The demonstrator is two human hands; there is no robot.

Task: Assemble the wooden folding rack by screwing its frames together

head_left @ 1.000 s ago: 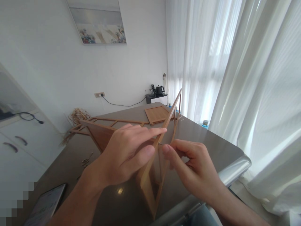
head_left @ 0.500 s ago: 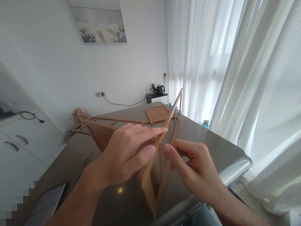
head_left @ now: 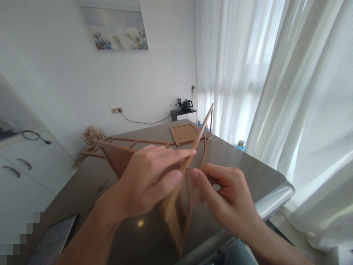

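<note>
A slim wooden frame (head_left: 199, 137) stands tilted on the table, with a wooden panel (head_left: 116, 154) joined against its left side. My left hand (head_left: 150, 176) holds the frame where the two meet, its index finger stretched over the upper rail and its thumb on the near side. On the frame's right side, my right hand (head_left: 220, 195) pinches a thin metal rod (head_left: 188, 168) between thumb and forefinger. The rod's tip meets the rail; most of it is hidden by my fingers, so I cannot tell whether it is a hex key or a screw.
Several brass-coloured screws (head_left: 100, 187) and a phone (head_left: 55, 239) lie on the left of the grey table (head_left: 234, 154). Farther back are a slatted wooden frame (head_left: 124, 141), a square wooden panel (head_left: 184, 133) and dried straw (head_left: 92, 136). White curtains (head_left: 303, 110) hang at the right.
Almost nothing differs. Both hands, the frame and the rod keep their places, and the view has shifted very slightly.
</note>
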